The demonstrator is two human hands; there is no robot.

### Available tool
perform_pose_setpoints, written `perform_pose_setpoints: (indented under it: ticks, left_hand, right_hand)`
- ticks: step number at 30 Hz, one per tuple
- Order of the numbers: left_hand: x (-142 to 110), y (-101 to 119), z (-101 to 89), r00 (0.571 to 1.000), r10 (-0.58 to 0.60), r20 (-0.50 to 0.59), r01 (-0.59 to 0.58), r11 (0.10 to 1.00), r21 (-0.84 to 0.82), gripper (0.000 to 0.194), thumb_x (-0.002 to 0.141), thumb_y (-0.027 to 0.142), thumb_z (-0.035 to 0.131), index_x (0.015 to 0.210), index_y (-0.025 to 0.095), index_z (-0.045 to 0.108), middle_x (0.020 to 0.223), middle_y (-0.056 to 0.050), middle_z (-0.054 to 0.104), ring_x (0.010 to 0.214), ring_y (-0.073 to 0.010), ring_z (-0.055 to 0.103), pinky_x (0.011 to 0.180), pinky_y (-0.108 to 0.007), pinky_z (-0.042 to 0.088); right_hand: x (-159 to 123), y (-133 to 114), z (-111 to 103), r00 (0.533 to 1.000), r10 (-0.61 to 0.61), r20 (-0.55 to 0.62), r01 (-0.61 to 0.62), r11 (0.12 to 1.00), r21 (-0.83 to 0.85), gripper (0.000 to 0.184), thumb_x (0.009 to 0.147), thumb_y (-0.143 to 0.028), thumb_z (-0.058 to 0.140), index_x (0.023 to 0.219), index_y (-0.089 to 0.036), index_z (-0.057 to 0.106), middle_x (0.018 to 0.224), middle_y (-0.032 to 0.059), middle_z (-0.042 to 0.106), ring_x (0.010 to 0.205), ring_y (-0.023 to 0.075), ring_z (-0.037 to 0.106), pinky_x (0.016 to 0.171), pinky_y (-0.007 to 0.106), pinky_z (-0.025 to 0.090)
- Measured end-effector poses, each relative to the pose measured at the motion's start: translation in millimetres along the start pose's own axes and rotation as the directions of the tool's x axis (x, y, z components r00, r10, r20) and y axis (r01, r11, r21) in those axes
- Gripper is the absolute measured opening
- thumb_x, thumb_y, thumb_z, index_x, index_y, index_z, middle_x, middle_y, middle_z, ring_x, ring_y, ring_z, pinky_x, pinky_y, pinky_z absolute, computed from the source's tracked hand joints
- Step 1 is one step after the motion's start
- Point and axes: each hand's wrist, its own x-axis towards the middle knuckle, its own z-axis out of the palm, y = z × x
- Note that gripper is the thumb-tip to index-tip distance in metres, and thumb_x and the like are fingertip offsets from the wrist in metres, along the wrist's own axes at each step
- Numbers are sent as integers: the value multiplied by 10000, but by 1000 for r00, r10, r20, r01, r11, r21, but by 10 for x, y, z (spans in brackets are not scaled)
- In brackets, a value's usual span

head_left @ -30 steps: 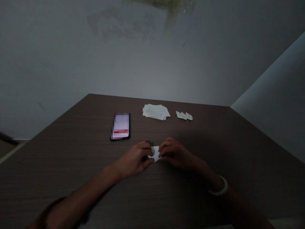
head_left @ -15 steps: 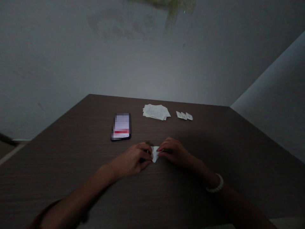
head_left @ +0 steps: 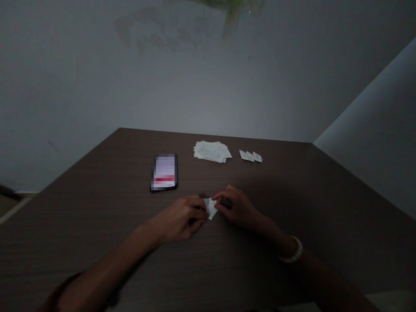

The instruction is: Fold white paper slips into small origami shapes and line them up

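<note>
Between my two hands a small piece of printed white paper (head_left: pixel 211 209) lies at the tabletop, partly folded. My left hand (head_left: pixel 186 216) has its fingers closed on the paper's left edge. From the other side, my right hand (head_left: pixel 235 206) pinches the paper's right part between thumb and index finger, and the other fingers are curled. Parts of the paper are covered by my fingers. A white beaded bracelet (head_left: pixel 296 250) circles my right wrist.
Beyond my hands, a loose stack of printed papers (head_left: pixel 212 151) lies toward the back of the brown table (head_left: pixel 97 186). Several small folded papers (head_left: pixel 250 156) overlap to its right. A phone (head_left: pixel 164 172) with a lit screen rests to the left. A grey wall (head_left: pixel 208 86) stands behind.
The fingers of my right hand have shifted slightly along the paper's upper right edge, and more of the paper shows. My left hand has hardly moved. The view has shifted slightly.
</note>
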Motion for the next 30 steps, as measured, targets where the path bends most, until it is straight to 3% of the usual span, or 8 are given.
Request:
perform_pose_setpoints:
  ticks: [7, 11, 20, 30]
  left_hand:
    - [-19, 13, 4, 997, 53, 54, -59, 992, 113, 292, 842, 73, 476, 1034, 177, 670, 946, -80, 600, 895, -213, 567, 794, -344, 481]
    - [-9, 60, -27, 995, 46, 88, -60, 987, 152, 288, 828, 71, 480, 1011, 184, 672, 930, -73, 578, 876, -209, 559, 776, -335, 482]
    - [16, 81, -44, 997, 48, 60, -55, 992, 117, 275, 830, 79, 490, 974, 197, 693, 908, -66, 572, 850, -199, 552, 741, -323, 471]
    - [13, 95, -49, 999, 10, 46, -13, 997, 73, 235, 841, 91, 501, 918, 188, 701, 991, -75, 570, 931, -208, 554, 818, -344, 466]
  right_hand:
    - [-9, -12, 29, 1000, 17, -11, -18, 1000, -24, 126, 778, -114, 667, 874, -192, 638, 773, 14, 642, 769, 165, 556, 705, 281, 416]
    - [2, -54, 18, 999, 33, -1, -33, 997, -70, 93, 780, -124, 673, 828, -187, 624, 753, 12, 626, 764, 165, 547, 690, 278, 400]
    - [32, -155, 13, 996, 89, -6, -89, 989, -118, 96, 781, -130, 659, 825, -190, 598, 753, 16, 612, 753, 165, 540, 661, 266, 387]
    - [34, -176, 36, 990, 137, -20, -138, 987, -85, 160, 758, -115, 644, 887, -197, 598, 775, 13, 644, 776, 175, 546, 708, 283, 417]
